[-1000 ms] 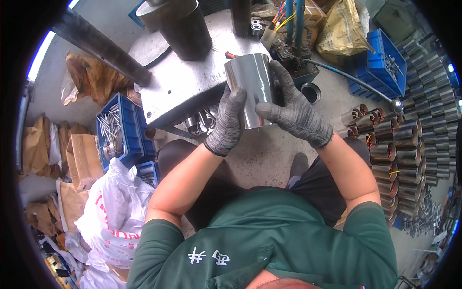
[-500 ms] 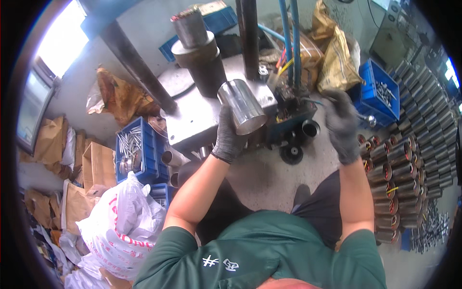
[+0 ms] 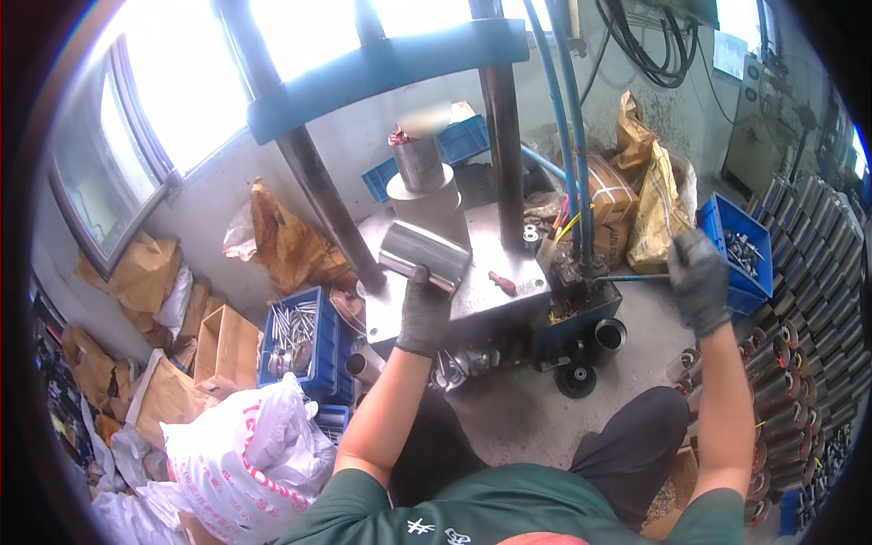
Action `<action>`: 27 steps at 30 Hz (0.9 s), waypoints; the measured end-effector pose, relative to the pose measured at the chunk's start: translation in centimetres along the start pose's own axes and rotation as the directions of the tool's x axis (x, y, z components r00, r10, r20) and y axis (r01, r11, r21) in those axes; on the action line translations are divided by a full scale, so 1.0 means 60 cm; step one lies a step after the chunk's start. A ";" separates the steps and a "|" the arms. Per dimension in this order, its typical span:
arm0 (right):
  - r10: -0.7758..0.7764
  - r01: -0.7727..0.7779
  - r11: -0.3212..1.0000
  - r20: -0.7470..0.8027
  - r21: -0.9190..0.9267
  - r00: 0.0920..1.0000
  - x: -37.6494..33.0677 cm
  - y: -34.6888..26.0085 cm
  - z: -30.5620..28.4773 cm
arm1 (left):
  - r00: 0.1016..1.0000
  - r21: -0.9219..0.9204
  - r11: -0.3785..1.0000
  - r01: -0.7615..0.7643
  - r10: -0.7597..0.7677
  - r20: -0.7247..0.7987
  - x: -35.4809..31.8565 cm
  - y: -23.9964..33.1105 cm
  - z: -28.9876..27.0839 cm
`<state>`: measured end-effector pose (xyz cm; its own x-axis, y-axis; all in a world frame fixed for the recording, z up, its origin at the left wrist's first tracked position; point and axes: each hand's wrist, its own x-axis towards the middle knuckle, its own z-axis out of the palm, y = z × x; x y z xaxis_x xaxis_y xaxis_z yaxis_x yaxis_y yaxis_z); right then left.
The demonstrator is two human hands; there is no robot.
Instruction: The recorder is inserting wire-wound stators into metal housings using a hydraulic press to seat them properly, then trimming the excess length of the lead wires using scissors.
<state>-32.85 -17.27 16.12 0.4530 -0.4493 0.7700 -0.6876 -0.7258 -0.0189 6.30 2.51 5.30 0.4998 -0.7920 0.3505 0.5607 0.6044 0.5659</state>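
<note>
My left hand (image 3: 423,316), in a dark grey glove, grips a shiny hollow metal cylinder (image 3: 420,256) from below. The cylinder lies on a slant just above the press's metal plate (image 3: 400,320); I cannot tell if they touch. Behind it a thick round post stands on the plate, topped by a metal sleeve (image 3: 418,165) with reddish material at its upper end. A small reddish-brown object (image 3: 501,282) lies on the plate to the right. My right hand (image 3: 701,285), also gloved, is raised beside a blue crate (image 3: 761,280); its fingers are smeared by motion.
The press has dark pillars (image 3: 497,136) and a blue crossbeam (image 3: 391,77). Rows of stacked metal cylinders (image 3: 808,245) fill the right side. A blue crate of metal rods (image 3: 304,359) and a white plastic bag (image 3: 245,454) stand left. Blue hoses (image 3: 557,118) run down behind the plate.
The view has tilted up, showing more of the press. The cylinder in my left hand has turned from steeply upright to a flatter slant. My right hand is now lower and further right in view.
</note>
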 end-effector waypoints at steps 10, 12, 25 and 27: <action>0.097 0.163 0.857 -0.464 0.489 0.880 0.142 0.037 0.070 | 0.827 0.565 0.613 -0.552 0.488 0.279 0.167 0.167 0.131; 0.187 0.105 0.837 -0.462 0.536 0.867 0.168 0.034 0.090 | 0.857 0.829 0.275 -0.487 0.336 0.392 0.213 0.179 0.112; 0.272 -0.093 0.821 -0.243 0.564 0.931 0.251 -0.011 0.111 | 0.892 0.799 -0.420 -0.431 -0.064 0.448 0.368 0.174 0.260; 0.307 -0.154 0.818 -0.195 0.555 0.931 0.254 -0.004 0.119 | 0.869 0.735 -0.502 -0.456 -0.073 0.489 0.403 0.194 0.248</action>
<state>-21.74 -27.65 23.31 0.0997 -0.5398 0.8359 -0.3170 -0.8135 -0.4875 15.11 -10.87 31.45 0.0708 -0.7752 0.6278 -0.9945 -0.0063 0.1045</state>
